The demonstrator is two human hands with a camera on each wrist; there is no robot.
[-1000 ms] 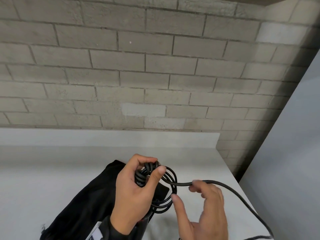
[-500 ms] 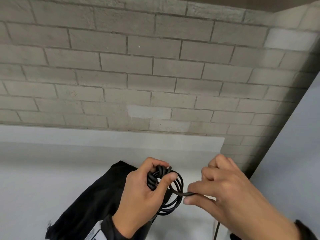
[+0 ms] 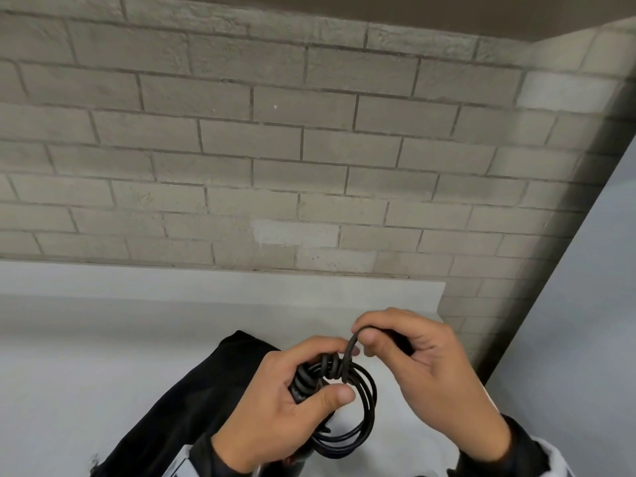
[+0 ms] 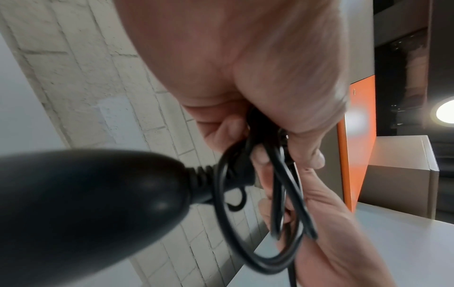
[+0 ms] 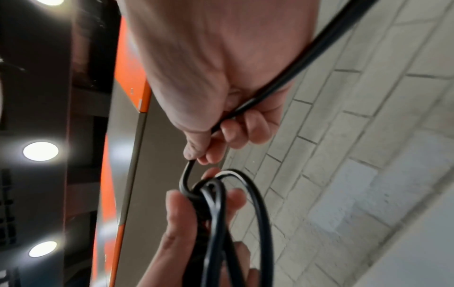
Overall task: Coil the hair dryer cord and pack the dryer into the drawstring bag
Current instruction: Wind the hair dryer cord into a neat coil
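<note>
Up swings the right hand, now pinching the free cord at twelve o'clock of the coil (several loops), which the left hand clamps; drawstring bag lies at nine o'clock.

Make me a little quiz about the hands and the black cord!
1. True or false: the left hand holds the coiled cord.
2. What do the right hand's fingers pinch? A) the loose cord end B) the black bag C) nothing
3. Fill in: the bag lies on the white ____.

Key: 1 true; 2 A; 3 table.
</note>
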